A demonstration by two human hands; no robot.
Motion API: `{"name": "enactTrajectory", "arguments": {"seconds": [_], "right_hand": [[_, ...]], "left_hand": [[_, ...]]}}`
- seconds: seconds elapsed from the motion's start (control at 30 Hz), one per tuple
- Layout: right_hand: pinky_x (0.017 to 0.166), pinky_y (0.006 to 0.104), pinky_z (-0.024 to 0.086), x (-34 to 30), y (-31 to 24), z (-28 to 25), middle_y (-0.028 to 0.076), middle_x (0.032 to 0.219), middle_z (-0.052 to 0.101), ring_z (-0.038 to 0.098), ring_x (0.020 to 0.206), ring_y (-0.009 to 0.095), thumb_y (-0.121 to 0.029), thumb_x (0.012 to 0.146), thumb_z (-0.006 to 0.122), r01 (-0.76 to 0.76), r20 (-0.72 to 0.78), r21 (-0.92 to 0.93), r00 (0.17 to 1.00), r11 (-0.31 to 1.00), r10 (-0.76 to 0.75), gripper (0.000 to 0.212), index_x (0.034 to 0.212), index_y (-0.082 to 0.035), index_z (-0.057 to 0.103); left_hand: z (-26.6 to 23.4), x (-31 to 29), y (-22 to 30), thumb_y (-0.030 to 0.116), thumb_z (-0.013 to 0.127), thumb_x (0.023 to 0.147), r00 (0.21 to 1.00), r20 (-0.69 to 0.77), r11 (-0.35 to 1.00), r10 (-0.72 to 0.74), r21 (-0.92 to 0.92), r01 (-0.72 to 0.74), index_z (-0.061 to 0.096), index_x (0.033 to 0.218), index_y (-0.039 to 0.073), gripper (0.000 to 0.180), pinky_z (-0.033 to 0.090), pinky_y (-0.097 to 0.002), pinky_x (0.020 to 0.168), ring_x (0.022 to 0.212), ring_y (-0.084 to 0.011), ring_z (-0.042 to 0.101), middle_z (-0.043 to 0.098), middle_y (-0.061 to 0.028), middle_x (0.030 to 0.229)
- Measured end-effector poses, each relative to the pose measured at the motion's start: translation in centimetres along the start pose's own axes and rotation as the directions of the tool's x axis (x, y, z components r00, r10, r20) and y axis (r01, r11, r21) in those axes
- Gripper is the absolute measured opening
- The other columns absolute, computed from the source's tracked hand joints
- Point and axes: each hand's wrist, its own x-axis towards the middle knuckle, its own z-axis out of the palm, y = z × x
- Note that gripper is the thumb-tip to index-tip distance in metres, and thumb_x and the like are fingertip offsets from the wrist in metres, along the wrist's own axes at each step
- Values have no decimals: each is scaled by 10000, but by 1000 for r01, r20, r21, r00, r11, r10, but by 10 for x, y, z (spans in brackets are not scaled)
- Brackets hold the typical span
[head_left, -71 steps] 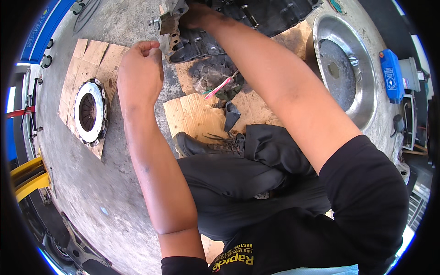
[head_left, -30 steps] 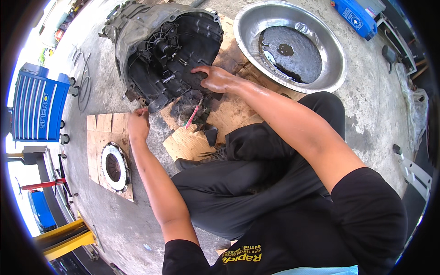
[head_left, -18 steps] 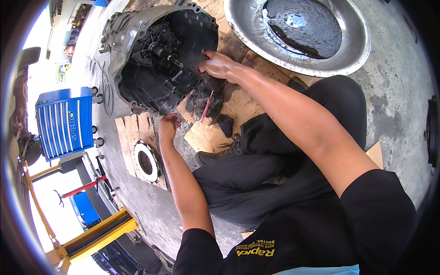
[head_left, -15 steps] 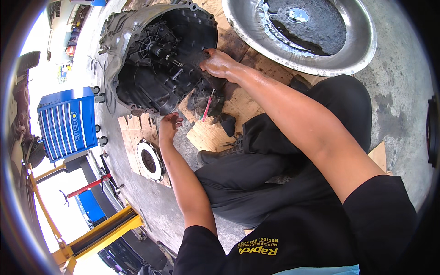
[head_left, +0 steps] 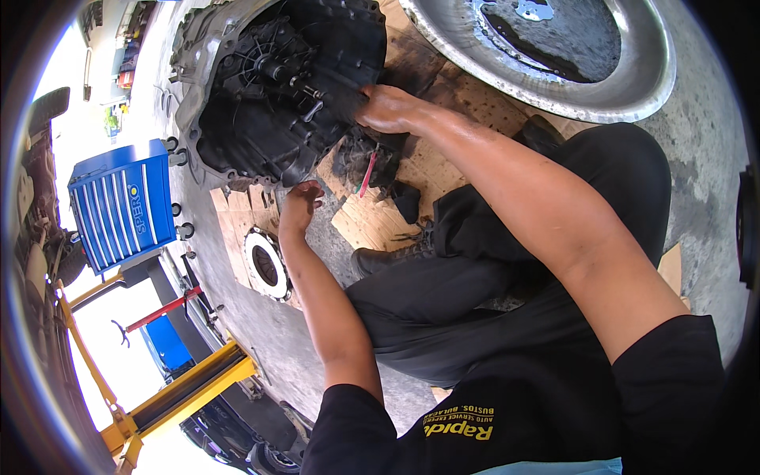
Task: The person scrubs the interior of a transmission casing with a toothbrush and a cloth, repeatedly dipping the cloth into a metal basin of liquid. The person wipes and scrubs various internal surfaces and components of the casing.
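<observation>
A large gearbox housing point(head_left: 223, 170) lies at the top of the head view, its dark, grimy bell mouth turned toward me. A shaft point(head_left: 297, 83) with a bright forked lever beside it stands inside. My left hand point(head_left: 302, 202) is at the near lower rim, fingers bent against the edge. On the right side of the bell, my right hand point(head_left: 385, 109) is closed, its fingertips partly hidden against dark material that I cannot make out. Below that hand, a red-handled tool point(head_left: 367, 174) leans on a dark, dirty heap point(head_left: 354, 162).
A clutch pressure plate point(head_left: 255, 245) lies on cardboard point(head_left: 226, 229) at left. A wide metal basin point(head_left: 645, 87) with dark liquid stands at upper right. My bent legs point(head_left: 443, 305) fill the middle. A blue tool cabinet point(head_left: 123, 207) and a yellow lift post point(head_left: 186, 388) stand at left.
The view has shifted a little, so the housing and basin sit higher and farther right. My right hand's fingers are more curled. My left hand stays at the lower rim.
</observation>
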Motion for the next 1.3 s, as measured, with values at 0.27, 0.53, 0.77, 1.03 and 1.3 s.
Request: {"name": "enactTrajectory", "arguments": {"seconds": [0.27,0.53,0.77,1.03,1.3], "right_hand": [[1047,392,436,-15,-18,26,256,1344,554,555,1253,350,-314,866,643,256,175,-24,953,966,-248,714,1498,-70,420],[1127,413,364,34,-81,127,243,1401,483,453,1347,400,-261,950,562,308,-287,-9,911,951,-297,606,1504,-84,391],[1056,412,441,178,-96,180,240,1341,567,540,1276,358,-228,912,582,381,182,-608,921,696,-345,500,1366,-25,524],[1011,420,485,80,-87,155,216,1310,576,574,1230,365,-211,877,605,480,384,-796,871,368,-306,422,1274,-72,639],[990,435,498,8,-83,171,203,1267,547,604,1139,384,-232,884,581,327,166,-733,936,596,-310,530,1409,-165,554]], "left_hand": [[-16,-41,29,165,605,965,982,-139,984,130,-106,-146,578,1251,-87,382,521,-302,830,975,-183,664,677,-111,1062],[-43,-54,10,248,658,934,916,-392,983,83,-122,-141,602,1255,-46,438,512,-309,826,879,-177,653,701,-134,1019],[-62,-59,4,276,644,929,861,-466,977,206,48,-208,453,1434,-44,627,488,-365,879,931,-292,680,699,-236,1015],[-66,-62,0,168,603,919,927,-296,973,230,70,-220,577,1375,51,472,498,-394,816,814,-320,676,706,-198,859],[-59,-65,-4,113,593,893,922,-325,976,212,29,-215,581,1376,60,486,497,-354,752,758,-237,666,719,-193,904]]}}
